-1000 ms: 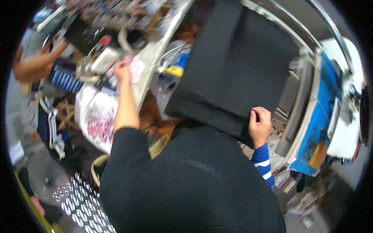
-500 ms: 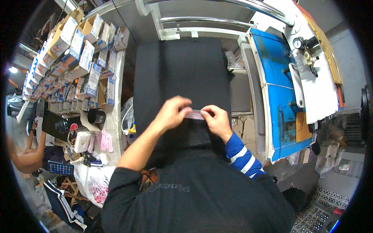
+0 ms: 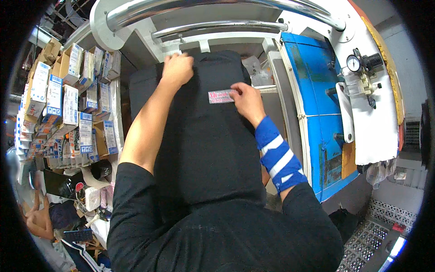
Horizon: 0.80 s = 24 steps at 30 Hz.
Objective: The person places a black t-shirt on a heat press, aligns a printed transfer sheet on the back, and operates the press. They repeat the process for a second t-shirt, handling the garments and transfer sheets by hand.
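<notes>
We count one left grip (image 3: 179, 70), one right grip (image 3: 248, 102); one pink-printed strip (image 3: 219, 97) in the right grip; to its right, one blue panel (image 3: 312, 136), one pressure gauge (image 3: 353, 63).

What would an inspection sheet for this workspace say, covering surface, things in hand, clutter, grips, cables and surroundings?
Surface: black cloth, lightly creased; what supports it is hidden.
Things in hand: a small grey printed strip with red marks, over the cloth.
Clutter: open boxes packed at left; clear plastic beyond the cloth's right edge.
Grips: right grip pinches the strip's right end; left grip is curled at the cloth's far left part, hold unclear.
Cables: thin cord across the blue panel; nothing seen near the grips.
Surroundings: chrome bar ahead, pressure gauge at right.
</notes>
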{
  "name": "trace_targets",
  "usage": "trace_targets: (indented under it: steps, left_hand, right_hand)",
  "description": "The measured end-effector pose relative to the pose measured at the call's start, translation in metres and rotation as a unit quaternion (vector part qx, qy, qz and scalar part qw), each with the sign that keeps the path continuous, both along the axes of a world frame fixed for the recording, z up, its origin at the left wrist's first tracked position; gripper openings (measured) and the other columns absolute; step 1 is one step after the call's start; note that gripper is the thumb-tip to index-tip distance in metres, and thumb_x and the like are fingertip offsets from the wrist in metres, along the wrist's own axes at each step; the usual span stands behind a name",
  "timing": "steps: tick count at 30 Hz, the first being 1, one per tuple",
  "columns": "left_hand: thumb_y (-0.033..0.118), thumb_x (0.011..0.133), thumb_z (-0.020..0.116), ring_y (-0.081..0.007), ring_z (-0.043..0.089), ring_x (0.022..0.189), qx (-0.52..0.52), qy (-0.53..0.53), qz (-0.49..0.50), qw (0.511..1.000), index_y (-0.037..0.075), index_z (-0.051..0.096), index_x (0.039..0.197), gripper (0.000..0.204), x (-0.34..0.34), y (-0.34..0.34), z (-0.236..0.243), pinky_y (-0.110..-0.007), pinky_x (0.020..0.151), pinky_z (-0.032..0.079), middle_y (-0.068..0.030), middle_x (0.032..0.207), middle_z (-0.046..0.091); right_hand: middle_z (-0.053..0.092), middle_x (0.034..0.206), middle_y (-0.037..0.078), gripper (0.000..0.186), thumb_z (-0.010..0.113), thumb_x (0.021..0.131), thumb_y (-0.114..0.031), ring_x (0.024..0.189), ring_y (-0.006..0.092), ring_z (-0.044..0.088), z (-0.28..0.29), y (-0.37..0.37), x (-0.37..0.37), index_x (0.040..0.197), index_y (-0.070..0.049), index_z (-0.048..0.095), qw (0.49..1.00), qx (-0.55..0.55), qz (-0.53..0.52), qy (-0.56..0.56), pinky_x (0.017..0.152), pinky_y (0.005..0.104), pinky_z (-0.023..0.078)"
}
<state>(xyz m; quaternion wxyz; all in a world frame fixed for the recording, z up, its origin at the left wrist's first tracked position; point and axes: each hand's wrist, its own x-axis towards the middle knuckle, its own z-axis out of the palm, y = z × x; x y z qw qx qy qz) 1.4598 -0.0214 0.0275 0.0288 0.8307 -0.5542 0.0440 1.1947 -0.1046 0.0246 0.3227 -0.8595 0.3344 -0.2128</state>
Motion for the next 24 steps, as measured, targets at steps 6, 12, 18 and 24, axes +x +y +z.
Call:
trace_targets:
  steps: [6, 12, 18, 24]
  left_hand:
    - [0.000, 0.083, 0.056, -0.0345, 0.063, 0.119, -0.013, 0.153, -0.056, 0.986, 0.013, 0.071, 0.121, 0.042, -0.044, -0.057, -0.009, -0.044, 0.099, 0.051, -0.0133, 0.121, 0.070]
    - [0.002, 0.086, 0.062, -0.0323, 0.066, 0.105, -0.281, 0.118, -0.008, 0.952, 0.009, 0.071, 0.113, 0.029, -0.057, 0.022, 0.002, -0.047, 0.099, 0.046, -0.0106, 0.107, 0.069]
    - [0.027, 0.094, 0.068, -0.0352, 0.046, 0.135, -0.212, 0.075, 0.012, 0.974, 0.014, 0.063, 0.134, 0.042, -0.127, 0.104, -0.019, -0.060, 0.117, 0.027, -0.0161, 0.139, 0.053]
    - [0.039, 0.098, 0.062, -0.0366, 0.038, 0.144, -0.155, 0.054, 0.056, 0.985, 0.020, 0.058, 0.144, 0.050, -0.145, 0.108, -0.023, -0.061, 0.121, 0.022, -0.0164, 0.150, 0.048]
  right_hand:
    - [0.071, 0.109, 0.020, 0.033, 0.077, 0.086, -0.020, 0.102, 0.0383, 0.069, 0.003, -0.013, 0.037, 0.113, -0.002, 0.071, 0.999, -0.031, 0.022, 0.019, 0.088, 0.0451, 0.054]
    - [0.062, 0.129, 0.014, 0.044, 0.075, 0.088, -0.030, 0.124, 0.0366, 0.054, 0.000, 0.018, 0.008, 0.122, -0.004, 0.066, 0.973, -0.220, 0.060, 0.019, 0.101, 0.0499, 0.044]
    - [0.056, 0.141, 0.015, 0.056, 0.067, 0.094, -0.043, 0.136, 0.0372, 0.045, -0.019, 0.050, 0.002, 0.135, -0.006, 0.061, 0.957, -0.263, 0.090, 0.083, 0.115, 0.0587, 0.031]
    - [0.055, 0.144, 0.014, 0.052, 0.067, 0.095, -0.040, 0.139, 0.0362, 0.044, -0.019, 0.051, -0.006, 0.136, -0.008, 0.061, 0.961, -0.251, 0.076, 0.087, 0.117, 0.0588, 0.029]
